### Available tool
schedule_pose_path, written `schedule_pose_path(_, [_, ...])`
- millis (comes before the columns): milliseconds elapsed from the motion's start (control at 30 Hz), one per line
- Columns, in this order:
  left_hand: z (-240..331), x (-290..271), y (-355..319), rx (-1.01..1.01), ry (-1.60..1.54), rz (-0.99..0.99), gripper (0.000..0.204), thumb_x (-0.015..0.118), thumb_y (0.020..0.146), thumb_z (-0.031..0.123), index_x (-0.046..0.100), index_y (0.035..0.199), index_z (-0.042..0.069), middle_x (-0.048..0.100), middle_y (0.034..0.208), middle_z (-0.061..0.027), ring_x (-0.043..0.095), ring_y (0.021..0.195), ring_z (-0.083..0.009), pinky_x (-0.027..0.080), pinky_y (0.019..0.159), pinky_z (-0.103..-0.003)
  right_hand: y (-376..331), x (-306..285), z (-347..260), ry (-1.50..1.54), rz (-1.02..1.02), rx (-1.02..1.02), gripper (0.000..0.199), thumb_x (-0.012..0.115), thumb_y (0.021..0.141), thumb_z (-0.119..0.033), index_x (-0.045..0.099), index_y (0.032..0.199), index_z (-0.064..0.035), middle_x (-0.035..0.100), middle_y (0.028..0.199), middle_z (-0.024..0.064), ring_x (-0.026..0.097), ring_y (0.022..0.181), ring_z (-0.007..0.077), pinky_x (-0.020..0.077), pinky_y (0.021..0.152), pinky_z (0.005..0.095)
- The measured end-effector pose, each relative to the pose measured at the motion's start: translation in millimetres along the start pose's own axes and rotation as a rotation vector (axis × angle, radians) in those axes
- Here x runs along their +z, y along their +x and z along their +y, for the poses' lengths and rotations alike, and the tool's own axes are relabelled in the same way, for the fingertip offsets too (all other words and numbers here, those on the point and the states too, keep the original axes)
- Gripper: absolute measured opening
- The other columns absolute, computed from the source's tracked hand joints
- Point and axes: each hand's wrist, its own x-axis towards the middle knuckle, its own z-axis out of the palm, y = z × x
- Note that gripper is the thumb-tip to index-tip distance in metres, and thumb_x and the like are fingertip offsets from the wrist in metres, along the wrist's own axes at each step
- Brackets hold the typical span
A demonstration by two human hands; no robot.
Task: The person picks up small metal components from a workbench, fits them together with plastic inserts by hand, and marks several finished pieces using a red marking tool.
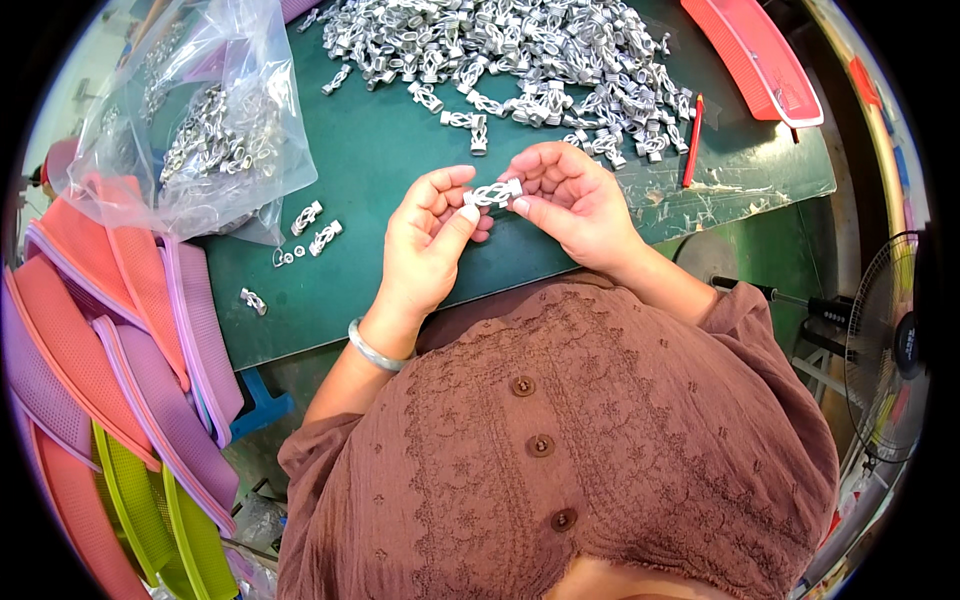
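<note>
Between both hands, over the near part of the green table [370, 150], is a small silvery metal piece with twisted links and capped ends [492, 194]. My left hand [425, 235] pinches its left end between thumb and fingers. At the other end, my right hand [580, 205] grips it by thumb and fingertips. Beyond the hands lies a large heap of similar metal pieces [540, 75]. Left of my left hand are a few loose ones [325, 238], with small rings [289, 257] beside them.
A clear plastic bag of metal parts [215, 140] rests at the table's left. Stacked pink, purple and green plastic baskets [150, 370] crowd the lower left. A red pencil-like stick [693, 142] and a pink basket [755, 60] are at the right. A fan [885, 345] stands far right.
</note>
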Motion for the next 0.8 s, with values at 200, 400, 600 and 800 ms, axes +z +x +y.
schedule_pose_path(200, [1, 2, 2, -0.189, -0.167, -0.044, 0.023, 0.047, 0.088, 0.004, 0.05, 0.111, -0.002, 0.059, 0.094, -0.008, 0.058, 0.076, -0.0132, 0.049, 0.069, -0.025, -2, 7, -7, -0.198, -0.025, -0.123, 0.025, 0.056, 0.08, 0.005, 0.05, 0.103, -0.0003, 0.057, 0.09, 0.0042, 0.057, 0.078, 0.0092, 0.047, 0.07, 0.0225])
schedule_pose_path(400, [-2, 4, 3, -0.262, -0.27, -0.074, 0.022, 0.046, 0.089, 0.005, 0.053, 0.109, -0.002, 0.059, 0.096, -0.008, 0.058, 0.076, -0.0132, 0.05, 0.068, -0.025, -2, 9, -11, -0.264, -0.052, -0.135, 0.018, 0.057, 0.078, 0.005, 0.054, 0.095, 0.0004, 0.057, 0.083, 0.0028, 0.056, 0.07, 0.0073, 0.0453, 0.061, 0.0213])
schedule_pose_path(600, [-7, 1, 3, -0.313, -0.335, -0.121, 0.022, 0.045, 0.089, 0.004, 0.054, 0.108, -0.002, 0.059, 0.095, -0.0081, 0.057, 0.075, -0.0134, 0.049, 0.068, -0.025, -2, 10, -12, -0.291, -0.076, -0.145, 0.018, 0.058, 0.078, 0.005, 0.054, 0.094, 0.0006, 0.057, 0.081, 0.0029, 0.056, 0.065, 0.0078, 0.0456, 0.06, 0.0213])
schedule_pose_path(800, [-6, 1, 3, -0.32, -0.352, -0.114, 0.023, 0.044, 0.088, 0.002, 0.052, 0.11, -0.002, 0.058, 0.094, -0.0086, 0.057, 0.077, -0.0152, 0.049, 0.069, -0.027, 0, 4, -13, -0.427, -0.042, -0.225, 0.017, 0.059, 0.077, 0.004, 0.055, 0.092, 0.0001, 0.057, 0.081, 0.0033, 0.057, 0.068, 0.0085, 0.0464, 0.06, 0.0222])
